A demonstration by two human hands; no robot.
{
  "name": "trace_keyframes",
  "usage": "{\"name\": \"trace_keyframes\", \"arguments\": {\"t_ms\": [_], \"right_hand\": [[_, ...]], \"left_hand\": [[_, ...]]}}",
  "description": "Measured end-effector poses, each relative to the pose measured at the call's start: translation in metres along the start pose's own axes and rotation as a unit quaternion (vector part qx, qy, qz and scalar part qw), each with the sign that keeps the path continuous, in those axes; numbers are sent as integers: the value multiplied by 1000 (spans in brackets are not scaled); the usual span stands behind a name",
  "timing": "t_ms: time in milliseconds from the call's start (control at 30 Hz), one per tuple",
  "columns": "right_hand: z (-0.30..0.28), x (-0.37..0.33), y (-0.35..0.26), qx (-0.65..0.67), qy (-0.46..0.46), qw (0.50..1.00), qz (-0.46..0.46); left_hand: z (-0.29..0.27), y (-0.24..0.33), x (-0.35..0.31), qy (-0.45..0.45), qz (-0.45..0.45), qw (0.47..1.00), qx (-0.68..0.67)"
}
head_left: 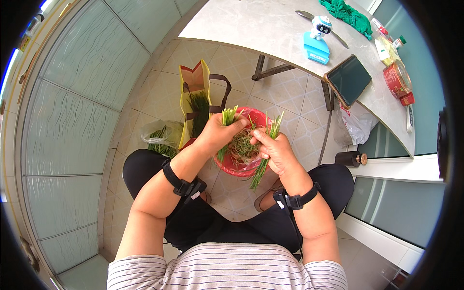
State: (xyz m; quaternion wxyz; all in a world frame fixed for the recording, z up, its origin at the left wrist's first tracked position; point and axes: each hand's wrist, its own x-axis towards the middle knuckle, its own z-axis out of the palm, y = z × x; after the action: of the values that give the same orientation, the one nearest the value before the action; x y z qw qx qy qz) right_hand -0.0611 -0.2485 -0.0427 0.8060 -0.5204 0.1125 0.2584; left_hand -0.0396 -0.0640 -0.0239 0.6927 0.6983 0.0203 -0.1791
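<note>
From afar I see bright green stalks [261,172] with paler ends, a red container [229,168], a yellow bag [184,137] with brown handles [228,90], black trousers [212,228], a pale shirt [232,270] with thin dark stripes, a greyish marbled desk [256,24], a green cloth [347,17], a white-and-blue toy [316,47]

Glossy plastic tub [232,169], smooth tabletop [261,30]
</note>
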Motion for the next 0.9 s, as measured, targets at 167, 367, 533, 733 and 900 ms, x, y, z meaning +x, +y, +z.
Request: {"name": "trace_keyframes", "arguments": {"t_ms": [167,367,533,733,900], "right_hand": [[4,0,-1,18,-10,1000,18],[3,-4,-3,3,-47,998,39],[5,-5,-5,-10,-54,998,45],[3,-3,-2,-16,-48,998,40],[2,0,3,-1,-14,999,34]], "left_hand": [[7,2,-4,-49,5,998,-50],[-6,-1,4,-3,12,994,-108],[-14,1,5,28,26,989,-145],[-14,6,4,38,26,987,-152],[-9,3,3,9,37,984,-174]]}}
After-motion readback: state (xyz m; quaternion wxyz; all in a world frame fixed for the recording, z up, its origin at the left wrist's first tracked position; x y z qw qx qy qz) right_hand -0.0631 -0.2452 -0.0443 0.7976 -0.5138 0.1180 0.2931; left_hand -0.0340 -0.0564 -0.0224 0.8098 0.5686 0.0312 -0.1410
